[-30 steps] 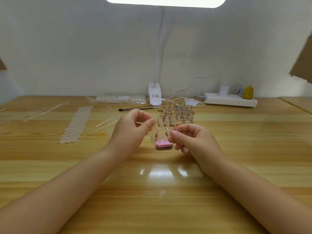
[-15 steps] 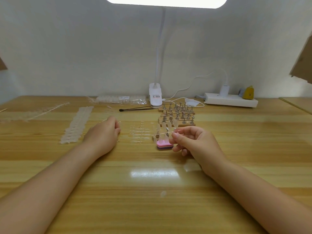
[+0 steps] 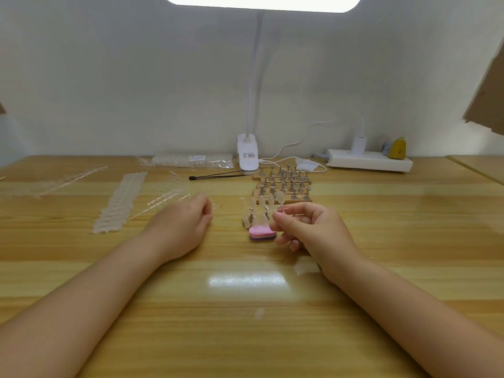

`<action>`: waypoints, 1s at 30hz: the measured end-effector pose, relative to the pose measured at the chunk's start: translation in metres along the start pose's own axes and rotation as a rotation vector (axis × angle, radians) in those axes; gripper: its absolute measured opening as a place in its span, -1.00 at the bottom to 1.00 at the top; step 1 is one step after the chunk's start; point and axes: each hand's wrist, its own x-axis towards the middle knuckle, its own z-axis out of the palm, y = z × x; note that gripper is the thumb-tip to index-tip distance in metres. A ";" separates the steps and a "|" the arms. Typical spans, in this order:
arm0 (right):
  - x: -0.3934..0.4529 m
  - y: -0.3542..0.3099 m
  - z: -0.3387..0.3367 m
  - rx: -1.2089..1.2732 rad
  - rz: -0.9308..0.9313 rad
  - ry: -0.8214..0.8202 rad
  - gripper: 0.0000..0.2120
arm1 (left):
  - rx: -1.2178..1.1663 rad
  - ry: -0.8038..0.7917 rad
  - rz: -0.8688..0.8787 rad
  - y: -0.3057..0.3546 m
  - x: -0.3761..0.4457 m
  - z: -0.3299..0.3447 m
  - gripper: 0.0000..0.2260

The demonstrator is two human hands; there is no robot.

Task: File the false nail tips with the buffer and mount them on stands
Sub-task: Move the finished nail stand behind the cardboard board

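Note:
My right hand (image 3: 308,233) pinches one end of a thin clear strip of false nail tips (image 3: 262,211) between thumb and forefinger, holding it just above the table. Under the strip lies the pink buffer block (image 3: 261,234). Behind them stand wooden bars with several small metal nail stands (image 3: 283,184). My left hand (image 3: 180,227) hovers over the table to the left of the strip, apart from it, fingers loosely curled and slightly blurred, with nothing visible in them.
Long rows of clear nail tips (image 3: 120,203) and bare clear sticks (image 3: 163,200) lie at the left. A bag of tips (image 3: 191,160), a black stick (image 3: 215,175), the lamp clamp (image 3: 247,154) and a power strip (image 3: 368,160) line the back. A loose tip (image 3: 305,267) lies by my right wrist.
My left hand let go of the strip, went left to the clear sticks, and has now come partway back toward the strip. My right hand has kept holding the strip almost still.

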 end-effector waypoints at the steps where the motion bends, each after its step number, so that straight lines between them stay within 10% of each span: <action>1: 0.000 0.000 0.000 0.001 0.002 0.002 -0.73 | -0.004 0.015 -0.028 -0.002 0.001 0.000 -0.93; 7: 0.000 -0.001 0.000 0.016 0.001 0.012 -0.66 | -0.142 0.203 -0.028 0.009 0.002 -0.005 -0.93; 15: 0.000 0.001 -0.001 0.050 -0.008 -0.012 -0.80 | -0.069 -0.054 -0.029 0.029 -0.001 0.003 -0.89; 30: -0.002 -0.005 0.001 0.074 0.019 -0.001 -0.64 | -0.126 0.343 -0.171 0.025 0.002 -0.004 -0.84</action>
